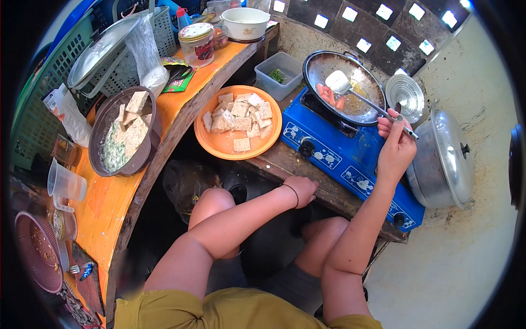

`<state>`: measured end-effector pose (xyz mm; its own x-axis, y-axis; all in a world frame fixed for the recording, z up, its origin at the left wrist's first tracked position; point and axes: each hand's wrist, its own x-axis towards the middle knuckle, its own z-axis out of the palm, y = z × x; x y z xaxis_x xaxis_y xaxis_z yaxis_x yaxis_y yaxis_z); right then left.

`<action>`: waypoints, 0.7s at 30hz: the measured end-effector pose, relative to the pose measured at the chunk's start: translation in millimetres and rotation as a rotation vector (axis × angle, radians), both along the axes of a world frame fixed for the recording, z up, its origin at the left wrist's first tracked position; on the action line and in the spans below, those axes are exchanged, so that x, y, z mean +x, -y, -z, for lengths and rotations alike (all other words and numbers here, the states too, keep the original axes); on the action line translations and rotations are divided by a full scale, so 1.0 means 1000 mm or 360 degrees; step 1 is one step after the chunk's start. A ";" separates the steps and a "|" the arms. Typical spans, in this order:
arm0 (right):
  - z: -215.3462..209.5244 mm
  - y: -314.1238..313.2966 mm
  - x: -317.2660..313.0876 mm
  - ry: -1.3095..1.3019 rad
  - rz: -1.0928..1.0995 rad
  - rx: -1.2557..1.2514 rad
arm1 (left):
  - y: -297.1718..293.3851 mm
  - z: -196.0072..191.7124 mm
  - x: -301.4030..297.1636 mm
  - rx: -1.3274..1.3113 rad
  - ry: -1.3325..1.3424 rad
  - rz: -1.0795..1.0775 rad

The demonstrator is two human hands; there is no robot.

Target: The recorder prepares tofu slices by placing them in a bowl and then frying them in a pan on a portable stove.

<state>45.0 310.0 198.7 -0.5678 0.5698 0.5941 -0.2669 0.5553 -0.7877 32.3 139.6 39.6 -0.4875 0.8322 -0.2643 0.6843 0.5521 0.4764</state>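
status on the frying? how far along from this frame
Early, it seems. Done: tofu pieces lie cut on the orange plate and in the dark bowl. In hand: the right hand holds a spatula in the wok over a few reddish pieces; the left hand rests on the bench edge. Left: the plated tofu looks uncooked.

wall [482,60]: pale plaster | vent blocks [383,27]: daylight | floor [438,263]: bare concrete

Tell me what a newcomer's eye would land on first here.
The bright blue gas stove at centre right, with a steel wok on it where the right hand holds a ladle. Left of the stove sits an orange plate piled with tofu squares; the left hand rests on the wooden edge below it.
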 end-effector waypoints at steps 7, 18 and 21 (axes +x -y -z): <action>0.004 -0.001 -0.001 0.0140 -0.0016 0.0040 | 0.000 0.000 0.000 -0.0010 0.0011 -0.0013; 0.027 -0.017 -0.013 0.0124 0.0113 0.0095 | 0.000 0.001 0.000 -0.0003 0.0017 -0.0007; 0.034 -0.027 -0.018 -0.0010 0.0156 0.0059 | 0.000 -0.001 0.000 -0.0005 0.0017 -0.0009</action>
